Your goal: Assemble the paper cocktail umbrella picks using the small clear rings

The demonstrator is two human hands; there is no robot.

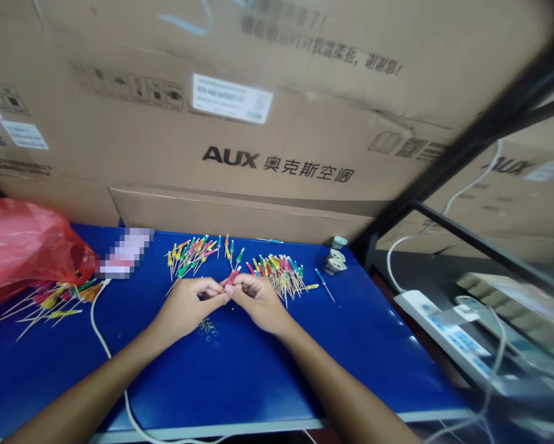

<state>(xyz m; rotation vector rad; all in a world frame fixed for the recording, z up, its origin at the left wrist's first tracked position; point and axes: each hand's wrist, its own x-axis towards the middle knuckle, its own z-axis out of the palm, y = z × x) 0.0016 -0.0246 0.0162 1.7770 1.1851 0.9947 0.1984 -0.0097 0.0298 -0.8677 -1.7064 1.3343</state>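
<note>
My left hand (184,306) and my right hand (256,301) meet above the middle of the blue table (258,376). Their fingertips pinch a thin red-topped cocktail pick (232,277), whose lower end is hidden by my fingers. Two loose heaps of colourful cocktail picks lie just beyond my hands: one (188,257) is ahead of my left hand, the other (279,277) beside my right hand. A third heap (57,302) lies further left. Tiny clear rings (207,330) are scattered on the table below my left wrist.
A small blue-handled screwdriver (324,285) and white plug parts (335,260) lie at the right. A red plastic bag (24,250) sits at the far left. A white cable (103,348) crosses the table. Large cardboard cartons (221,129) stand behind; a power strip (447,336) lies lower right.
</note>
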